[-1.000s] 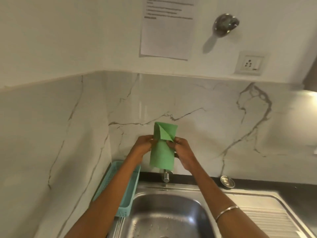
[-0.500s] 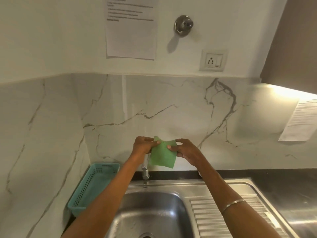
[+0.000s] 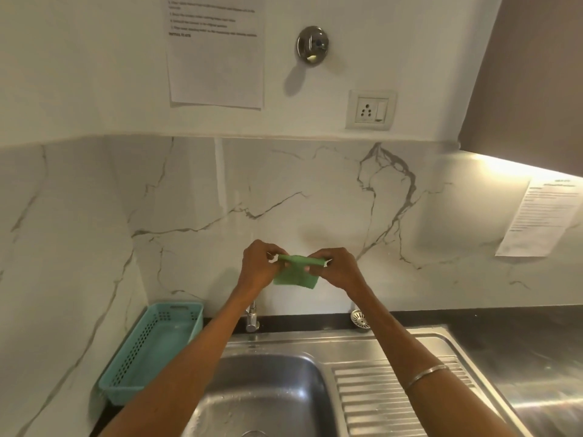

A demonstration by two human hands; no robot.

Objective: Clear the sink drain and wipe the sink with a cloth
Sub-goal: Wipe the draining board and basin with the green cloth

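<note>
A green cloth [image 3: 296,275] hangs folded between my two hands, raised in front of the marble backsplash above the tap. My left hand [image 3: 258,268] pinches its left top corner and my right hand [image 3: 337,269] pinches its right top edge. Below them lies the steel sink [image 3: 271,395]; the rim of its drain [image 3: 253,433] shows at the bottom edge. A steel drain strainer [image 3: 358,319] rests on the counter behind the sink, beside my right forearm.
A teal plastic basket [image 3: 151,348] stands left of the sink against the side wall. The tap [image 3: 251,320] rises behind the basin. A ribbed drainboard [image 3: 391,402] runs to the right, with dark counter [image 3: 511,332] beyond. A wall socket [image 3: 370,110] and paper sheets hang above.
The long hanging cloth has been folded into a short, wide piece between both hands. The view has swung to the right, showing more of the drainboard and counter.
</note>
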